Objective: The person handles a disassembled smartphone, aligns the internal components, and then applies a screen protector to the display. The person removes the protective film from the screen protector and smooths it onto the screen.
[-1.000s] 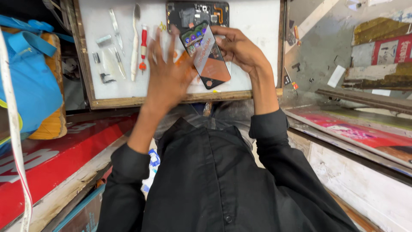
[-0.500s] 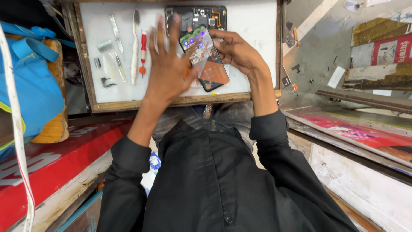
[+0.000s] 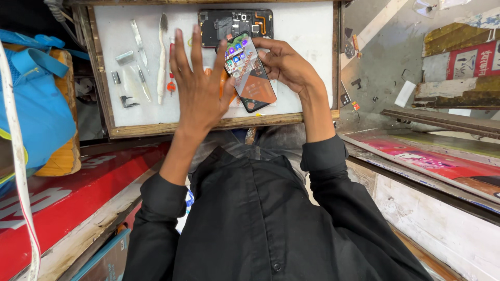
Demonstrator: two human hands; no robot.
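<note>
Phone with a lit screen sits tilted above the white table, gripped along its far edge by the right hand, whose fingers curl around it. The left hand is spread open just beside the phone, fingers fanned and holding nothing, the index fingertip touching the phone's near edge. Behind the phone lies an opened phone body, dark, its inner parts showing. Well to the left of the phone, tweezers, a pale prying tool and small metal bits rest on the table. A blue bag stands beyond the table's wooden frame.
</note>
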